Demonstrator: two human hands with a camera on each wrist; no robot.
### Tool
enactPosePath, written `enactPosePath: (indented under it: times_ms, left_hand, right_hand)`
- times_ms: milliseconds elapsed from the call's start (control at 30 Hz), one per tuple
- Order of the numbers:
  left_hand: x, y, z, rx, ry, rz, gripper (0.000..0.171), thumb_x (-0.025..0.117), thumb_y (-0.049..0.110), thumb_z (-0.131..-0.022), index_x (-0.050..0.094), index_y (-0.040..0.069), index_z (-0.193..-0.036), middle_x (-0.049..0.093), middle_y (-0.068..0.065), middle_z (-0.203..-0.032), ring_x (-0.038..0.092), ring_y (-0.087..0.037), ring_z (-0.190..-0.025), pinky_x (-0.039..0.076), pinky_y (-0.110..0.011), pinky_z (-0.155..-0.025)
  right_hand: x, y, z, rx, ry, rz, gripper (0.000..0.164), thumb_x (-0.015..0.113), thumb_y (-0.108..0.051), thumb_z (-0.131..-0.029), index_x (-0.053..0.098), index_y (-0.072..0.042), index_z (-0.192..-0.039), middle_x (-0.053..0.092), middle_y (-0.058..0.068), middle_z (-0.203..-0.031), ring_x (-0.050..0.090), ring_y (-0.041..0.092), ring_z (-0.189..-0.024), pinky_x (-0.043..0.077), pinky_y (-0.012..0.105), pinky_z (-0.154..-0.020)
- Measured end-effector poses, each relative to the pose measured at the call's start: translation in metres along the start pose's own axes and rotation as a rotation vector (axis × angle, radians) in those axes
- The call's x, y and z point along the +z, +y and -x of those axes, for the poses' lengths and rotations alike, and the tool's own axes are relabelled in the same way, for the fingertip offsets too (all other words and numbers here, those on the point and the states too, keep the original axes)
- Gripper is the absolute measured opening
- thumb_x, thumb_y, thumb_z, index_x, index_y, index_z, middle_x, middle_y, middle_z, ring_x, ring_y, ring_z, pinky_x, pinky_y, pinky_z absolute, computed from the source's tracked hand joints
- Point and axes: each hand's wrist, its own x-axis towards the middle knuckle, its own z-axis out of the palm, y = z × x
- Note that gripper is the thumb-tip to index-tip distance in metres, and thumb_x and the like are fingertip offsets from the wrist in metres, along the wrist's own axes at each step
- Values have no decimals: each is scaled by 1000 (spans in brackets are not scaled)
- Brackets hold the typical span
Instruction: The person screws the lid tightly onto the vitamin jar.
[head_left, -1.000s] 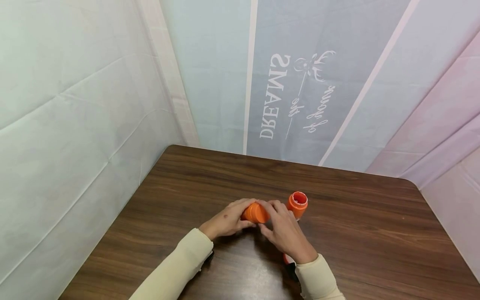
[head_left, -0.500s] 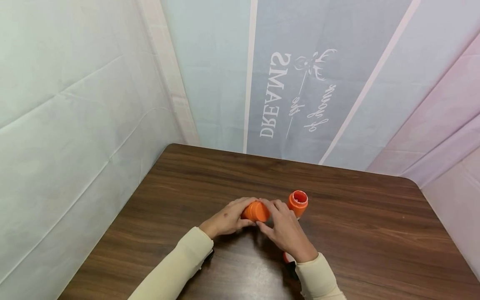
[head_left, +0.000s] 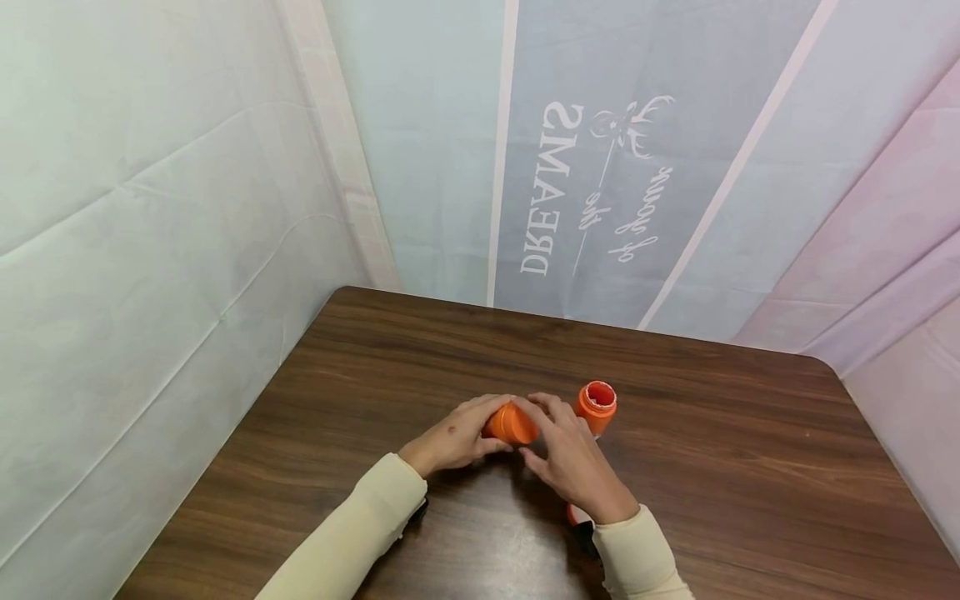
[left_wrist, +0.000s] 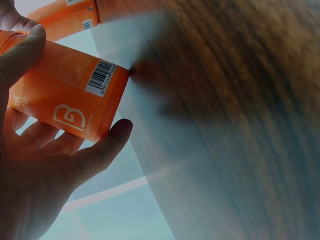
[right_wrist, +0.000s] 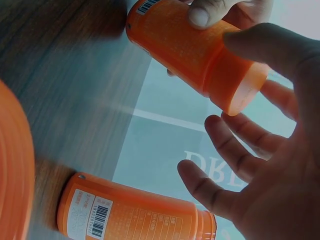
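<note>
My left hand (head_left: 453, 437) grips an orange bottle (left_wrist: 65, 82) with white print and a barcode. Tilted, the bottle has its base edge down at the table and its capped end turned to the right. An orange screw cap (right_wrist: 235, 80) sits on it. Around this cap my right hand (head_left: 573, 458) is spread, the fingers parted and the thumb loosened; whether a fingertip touches it, I cannot tell. Just beyond the right hand a second orange bottle (head_left: 596, 408) stands upright without a cap, its mouth rimmed in white.
A round orange ribbed piece (right_wrist: 12, 165), likely a loose cap, lies on the brown wooden table (head_left: 720, 467) near my right wrist. Printed cloth (head_left: 600, 183) hangs behind the table's far edge, and pale cloth (head_left: 165, 250) hangs on the left.
My right hand's fingers and thumb have spread away from the cap, which they held closely half a second ago. The left hand and both bottles stay nearly in place.
</note>
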Motion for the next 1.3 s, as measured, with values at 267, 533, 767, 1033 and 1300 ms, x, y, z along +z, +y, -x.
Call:
enactPosePath:
  times_ms: [267, 533, 767, 1033, 1300]
  left_hand:
    - [2, -3, -1, 29, 6, 2, 58, 74, 24, -92, 47, 23, -143, 53, -2, -137, 54, -15, -116, 48, -35, -97]
    - [0, -2, 0, 5, 3, 2, 62, 74, 23, -92, 45, 19, -147, 52, -4, -140, 53, -17, -120, 47, -37, -100]
    - [-1, -3, -2, 4, 3, 8, 65, 75, 22, -91, 44, 15, -148, 51, -6, -142, 53, -19, -122, 47, -36, -101]
    - [0, -4, -1, 21, 11, 9, 60, 74, 23, -92, 46, 17, -145, 52, -5, -140, 53, -17, -120, 48, -34, -98]
    - [0, -4, 0, 14, 8, -2, 63, 74, 19, -92, 44, 15, -148, 51, -6, -142, 53, -19, -123, 47, -37, -101]
  right_hand:
    - [1, -1, 1, -17, 5, 6, 69, 85, -6, -75, 58, -15, -139, 58, 11, -124, 57, 30, -103, 47, 46, -77]
    - [1, 0, -1, 8, 22, 5, 64, 85, -15, -78, 60, -13, -136, 60, 8, -117, 57, 27, -99, 46, 41, -75]
    - [1, -1, -2, 40, 24, -2, 63, 86, -20, -79, 59, -12, -136, 61, 8, -112, 58, 27, -98, 46, 41, -75]
    - [3, -2, -1, 72, 27, 1, 63, 84, -28, -82, 58, -9, -136, 62, 8, -109, 56, 25, -93, 43, 36, -72]
    - [3, 1, -2, 36, 26, -6, 70, 88, -26, -78, 57, -11, -139, 58, 12, -121, 58, 28, -103, 50, 45, -79]
